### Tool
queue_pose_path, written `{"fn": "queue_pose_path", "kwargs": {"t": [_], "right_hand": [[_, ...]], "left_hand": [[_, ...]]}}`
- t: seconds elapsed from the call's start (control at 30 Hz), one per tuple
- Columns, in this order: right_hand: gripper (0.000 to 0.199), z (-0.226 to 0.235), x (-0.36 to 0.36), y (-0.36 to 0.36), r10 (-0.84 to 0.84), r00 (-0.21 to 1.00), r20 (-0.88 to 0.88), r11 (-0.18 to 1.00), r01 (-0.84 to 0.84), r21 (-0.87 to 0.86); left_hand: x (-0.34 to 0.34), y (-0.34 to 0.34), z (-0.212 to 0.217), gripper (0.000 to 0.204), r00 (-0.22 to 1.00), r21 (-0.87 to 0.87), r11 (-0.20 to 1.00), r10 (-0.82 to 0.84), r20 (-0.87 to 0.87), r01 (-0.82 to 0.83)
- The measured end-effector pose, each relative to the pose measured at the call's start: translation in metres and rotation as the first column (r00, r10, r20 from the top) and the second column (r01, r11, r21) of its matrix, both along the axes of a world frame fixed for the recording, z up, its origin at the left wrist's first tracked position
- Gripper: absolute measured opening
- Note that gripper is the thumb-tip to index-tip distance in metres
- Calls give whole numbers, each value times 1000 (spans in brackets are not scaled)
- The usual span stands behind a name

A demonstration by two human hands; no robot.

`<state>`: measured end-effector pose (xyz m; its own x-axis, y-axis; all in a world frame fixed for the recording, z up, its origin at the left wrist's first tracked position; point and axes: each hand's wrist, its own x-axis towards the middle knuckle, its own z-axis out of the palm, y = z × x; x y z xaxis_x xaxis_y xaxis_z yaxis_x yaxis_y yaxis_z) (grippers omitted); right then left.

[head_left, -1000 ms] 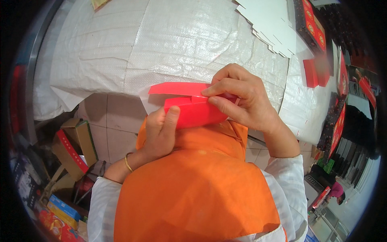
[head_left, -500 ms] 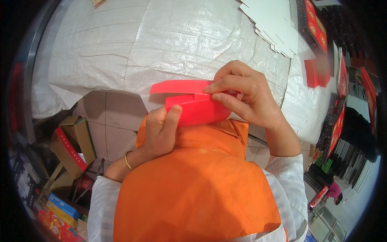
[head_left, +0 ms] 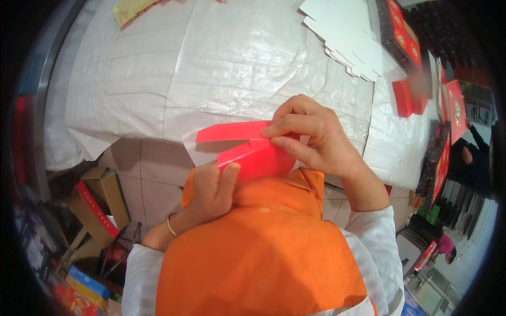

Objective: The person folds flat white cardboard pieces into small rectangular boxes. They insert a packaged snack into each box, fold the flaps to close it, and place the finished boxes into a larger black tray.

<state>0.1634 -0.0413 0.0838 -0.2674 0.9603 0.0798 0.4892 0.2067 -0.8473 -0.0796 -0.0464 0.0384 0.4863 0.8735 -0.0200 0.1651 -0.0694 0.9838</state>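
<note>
Down at the bottom of the frame there's a big orange apron (head_left: 253,263) filling most of the lower middle, with white sleeves (head_left: 379,247) poking out on both sides. Just above it, dead centre, both hands are working on a red card piece (head_left: 253,152), a flat cardboard blank with a long flap sticking out toward the left and a lower panel folded under it.

The left hand (head_left: 211,192) comes up from the lower left, gold bangle (head_left: 171,227) on the wrist, fingers curled together with the thumb pressed flat against the lower panel of the card, so it's holding that panel from below. The right hand (head_left: 316,139) comes in from the right, and its fingers (head_left: 287,126) are bunched together, pinching the card right where the upper flap meets the lower panel. So the card sits between the two hands, held up in the air just in front of the tabletop edge, not lying on it.

Behind that, the tabletop (head_left: 221,68) is covered with a white woven plastic sheet and takes up the whole upper middle. At the upper right of the frame there's a fanned stack of white flat blanks (head_left: 348,37), and beside it, further right, some red boxes (head_left: 406,97) and a dark decorated box (head_left: 400,29).

Off at the lower left, on the tiled floor, there's a pile of cardboard boxes (head_left: 100,205), one with a red strip.
</note>
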Motion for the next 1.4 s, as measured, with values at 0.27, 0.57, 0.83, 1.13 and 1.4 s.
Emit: {"fn": "queue_pose_path", "kwargs": {"t": [0.27, 0.57, 0.83, 1.13, 1.4], "right_hand": [[22, 0, 4, 0, 39, 999, -8, 999, -38, 21], [22, -1, 9, 5, 82, 990, -118, 995, -88, -45], [22, -2, 10, 5, 78, 990, -118, 988, -92, -122], [14, 5, 5, 19, 141, 988, 65, 980, -130, -153], [11, 4, 2, 16, 85, 995, -60, 967, -97, -236]], "left_hand": [[3, 2, 3, 37, 999, -135, 991, 30, 23, -27], [8, 5, 0, 41, 992, -203, 978, 67, 107, -45], [-6, 4, -31, 39, 970, -395, 918, 68, 233, 31], [20, 8, 3, 15, 993, -200, 980, 39, 111, -16], [17, 1, -9, 57, 945, -195, 981, 66, 321, -3]]}}
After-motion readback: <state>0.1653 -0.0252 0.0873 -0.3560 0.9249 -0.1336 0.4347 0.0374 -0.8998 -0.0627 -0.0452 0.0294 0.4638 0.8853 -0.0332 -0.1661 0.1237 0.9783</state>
